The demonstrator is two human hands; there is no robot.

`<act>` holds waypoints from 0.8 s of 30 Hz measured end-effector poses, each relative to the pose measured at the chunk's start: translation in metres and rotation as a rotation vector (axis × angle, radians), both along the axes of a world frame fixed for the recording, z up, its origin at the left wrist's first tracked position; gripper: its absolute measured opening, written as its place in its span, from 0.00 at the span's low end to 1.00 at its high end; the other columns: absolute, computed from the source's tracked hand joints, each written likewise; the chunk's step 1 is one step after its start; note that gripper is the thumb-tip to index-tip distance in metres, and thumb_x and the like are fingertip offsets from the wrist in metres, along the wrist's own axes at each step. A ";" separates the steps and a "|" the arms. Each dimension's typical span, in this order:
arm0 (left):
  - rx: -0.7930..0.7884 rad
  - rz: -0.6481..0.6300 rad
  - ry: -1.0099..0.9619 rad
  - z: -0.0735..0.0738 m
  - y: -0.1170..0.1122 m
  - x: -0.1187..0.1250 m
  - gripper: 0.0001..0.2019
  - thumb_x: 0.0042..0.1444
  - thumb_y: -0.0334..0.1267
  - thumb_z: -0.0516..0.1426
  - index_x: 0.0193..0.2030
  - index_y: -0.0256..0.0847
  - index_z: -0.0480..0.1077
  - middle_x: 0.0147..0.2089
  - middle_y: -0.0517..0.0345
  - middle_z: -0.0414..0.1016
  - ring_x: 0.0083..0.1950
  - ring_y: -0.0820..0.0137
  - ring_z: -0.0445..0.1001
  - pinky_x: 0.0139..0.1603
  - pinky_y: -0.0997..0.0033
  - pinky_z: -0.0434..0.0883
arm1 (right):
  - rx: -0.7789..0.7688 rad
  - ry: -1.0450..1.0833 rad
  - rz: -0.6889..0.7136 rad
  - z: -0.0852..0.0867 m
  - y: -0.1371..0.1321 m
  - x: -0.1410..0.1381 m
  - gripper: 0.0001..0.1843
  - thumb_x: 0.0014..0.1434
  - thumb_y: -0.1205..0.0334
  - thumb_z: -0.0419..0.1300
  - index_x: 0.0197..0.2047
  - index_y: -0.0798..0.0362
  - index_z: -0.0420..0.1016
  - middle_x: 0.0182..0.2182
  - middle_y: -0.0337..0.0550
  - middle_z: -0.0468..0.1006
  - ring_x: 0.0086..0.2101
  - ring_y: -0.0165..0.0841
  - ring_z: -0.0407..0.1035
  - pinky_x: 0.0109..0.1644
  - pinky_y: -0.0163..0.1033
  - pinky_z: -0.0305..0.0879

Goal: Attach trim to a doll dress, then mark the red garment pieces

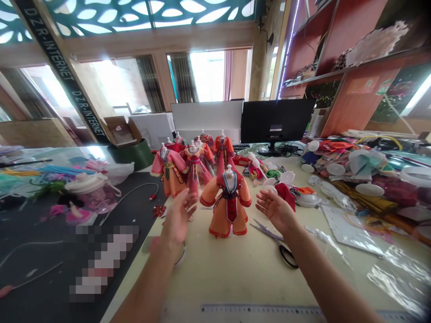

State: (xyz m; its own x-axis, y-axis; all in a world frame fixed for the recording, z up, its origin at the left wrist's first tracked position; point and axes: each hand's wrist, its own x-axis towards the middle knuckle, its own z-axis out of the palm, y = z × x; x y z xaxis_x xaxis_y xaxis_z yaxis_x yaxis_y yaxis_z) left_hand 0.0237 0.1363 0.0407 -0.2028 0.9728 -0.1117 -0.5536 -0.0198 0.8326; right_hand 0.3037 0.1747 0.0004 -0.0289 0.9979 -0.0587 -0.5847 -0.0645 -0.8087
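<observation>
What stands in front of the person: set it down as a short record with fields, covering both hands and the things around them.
centre: orange-robed figure, upright on the table
left hand: open, palm turned inward, close beside the figure's left, holding nothing
right hand: open, on the figure's right, holding nothing
scissors: flat on the table, below the right hand
behind: group of robed figures, black monitor
near edge: ruler

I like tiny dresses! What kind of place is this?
Probably a doll-costume workshop: an orange and red cloth robe on a small white dress form, more pink and red robes behind it, black-handled metal scissors, and heaps of coloured fabric scraps.
</observation>
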 end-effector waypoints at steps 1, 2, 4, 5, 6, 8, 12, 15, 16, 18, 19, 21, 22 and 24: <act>0.029 0.055 0.062 0.000 -0.001 0.001 0.12 0.51 0.39 0.61 0.43 0.41 0.72 0.39 0.56 0.76 0.34 0.72 0.73 0.28 0.78 0.66 | 0.000 -0.010 -0.033 -0.002 0.001 0.000 0.08 0.50 0.56 0.65 0.30 0.51 0.75 0.26 0.42 0.78 0.26 0.31 0.72 0.33 0.38 0.73; 0.070 0.109 0.127 0.001 -0.002 0.002 0.13 0.50 0.40 0.62 0.44 0.42 0.72 0.39 0.57 0.76 0.35 0.72 0.73 0.28 0.79 0.66 | 0.001 -0.022 -0.064 -0.003 0.001 0.000 0.08 0.48 0.56 0.66 0.28 0.51 0.74 0.24 0.40 0.76 0.24 0.30 0.70 0.30 0.37 0.72; 0.167 0.182 0.256 0.008 -0.006 0.006 0.13 0.50 0.39 0.63 0.43 0.41 0.74 0.39 0.56 0.77 0.38 0.71 0.73 0.29 0.79 0.66 | 0.010 -0.053 -0.109 -0.003 -0.003 -0.001 0.10 0.46 0.56 0.68 0.26 0.51 0.74 0.21 0.37 0.74 0.21 0.27 0.67 0.27 0.33 0.69; 0.219 0.196 0.315 0.014 -0.008 0.008 0.12 0.49 0.39 0.63 0.42 0.41 0.75 0.39 0.56 0.77 0.39 0.70 0.73 0.30 0.79 0.66 | 0.017 -0.074 -0.119 -0.002 -0.007 -0.003 0.11 0.45 0.55 0.69 0.26 0.52 0.74 0.21 0.36 0.73 0.21 0.25 0.65 0.26 0.32 0.68; 0.273 0.193 0.368 0.021 -0.010 0.011 0.11 0.49 0.38 0.64 0.41 0.40 0.76 0.38 0.55 0.78 0.40 0.69 0.73 0.32 0.79 0.67 | 0.025 -0.099 -0.122 0.000 -0.013 -0.006 0.12 0.44 0.54 0.69 0.26 0.52 0.74 0.20 0.36 0.72 0.20 0.24 0.64 0.25 0.31 0.66; 0.380 0.175 0.459 0.039 -0.012 0.018 0.10 0.49 0.37 0.64 0.39 0.40 0.77 0.38 0.56 0.78 0.41 0.68 0.73 0.35 0.77 0.68 | 0.043 -0.158 -0.109 0.004 -0.027 -0.013 0.14 0.45 0.52 0.69 0.26 0.53 0.74 0.19 0.34 0.70 0.19 0.22 0.61 0.23 0.29 0.62; 0.535 0.113 0.683 0.070 -0.007 0.034 0.10 0.48 0.35 0.65 0.39 0.38 0.78 0.39 0.54 0.78 0.42 0.68 0.72 0.43 0.76 0.67 | 0.091 -0.285 -0.030 0.005 -0.060 -0.034 0.14 0.48 0.51 0.67 0.25 0.54 0.75 0.15 0.34 0.67 0.18 0.23 0.57 0.21 0.30 0.55; 0.584 0.036 0.806 0.080 0.003 0.045 0.11 0.45 0.35 0.66 0.38 0.39 0.78 0.38 0.54 0.78 0.42 0.67 0.73 0.46 0.73 0.67 | 0.146 -0.418 0.064 -0.004 -0.078 -0.047 0.16 0.50 0.50 0.65 0.23 0.54 0.72 0.16 0.35 0.67 0.19 0.25 0.57 0.23 0.32 0.54; 0.592 0.010 0.841 0.082 0.006 0.047 0.11 0.45 0.35 0.66 0.37 0.39 0.78 0.38 0.55 0.78 0.42 0.66 0.73 0.47 0.72 0.68 | 0.164 -0.467 0.089 -0.009 -0.081 -0.050 0.17 0.50 0.48 0.64 0.23 0.53 0.71 0.16 0.35 0.67 0.20 0.25 0.57 0.24 0.33 0.54; 0.602 -0.028 0.918 0.083 0.011 0.051 0.10 0.46 0.38 0.65 0.37 0.39 0.78 0.38 0.55 0.78 0.42 0.66 0.74 0.47 0.69 0.69 | 0.173 -0.532 0.125 -0.020 -0.083 -0.053 0.19 0.51 0.44 0.61 0.24 0.53 0.70 0.17 0.34 0.66 0.20 0.25 0.57 0.24 0.33 0.53; 0.603 -0.039 0.965 0.084 0.012 0.052 0.10 0.48 0.39 0.64 0.38 0.40 0.77 0.37 0.55 0.78 0.41 0.66 0.74 0.47 0.68 0.69 | 0.165 -0.547 0.137 -0.026 -0.083 -0.054 0.20 0.51 0.43 0.60 0.25 0.53 0.70 0.17 0.34 0.65 0.20 0.26 0.57 0.24 0.33 0.53; 0.600 -0.037 1.040 0.084 0.015 0.054 0.11 0.50 0.42 0.62 0.38 0.39 0.77 0.37 0.56 0.78 0.40 0.66 0.75 0.46 0.67 0.71 | 0.150 -0.568 0.164 -0.036 -0.082 -0.055 0.20 0.51 0.43 0.59 0.27 0.52 0.69 0.17 0.34 0.65 0.19 0.26 0.56 0.24 0.33 0.54; 0.596 -0.032 1.062 0.084 0.016 0.054 0.11 0.51 0.43 0.61 0.38 0.39 0.76 0.37 0.56 0.78 0.40 0.67 0.75 0.45 0.67 0.71 | 0.148 -0.578 0.179 -0.040 -0.082 -0.056 0.19 0.51 0.43 0.58 0.27 0.52 0.69 0.17 0.33 0.65 0.19 0.26 0.56 0.24 0.33 0.54; 0.583 -0.030 1.086 0.083 0.017 0.055 0.12 0.51 0.44 0.61 0.39 0.39 0.76 0.37 0.55 0.78 0.39 0.67 0.75 0.44 0.67 0.71 | 0.152 -0.602 0.206 -0.046 -0.083 -0.058 0.17 0.52 0.45 0.57 0.27 0.52 0.68 0.17 0.33 0.64 0.19 0.26 0.57 0.24 0.34 0.54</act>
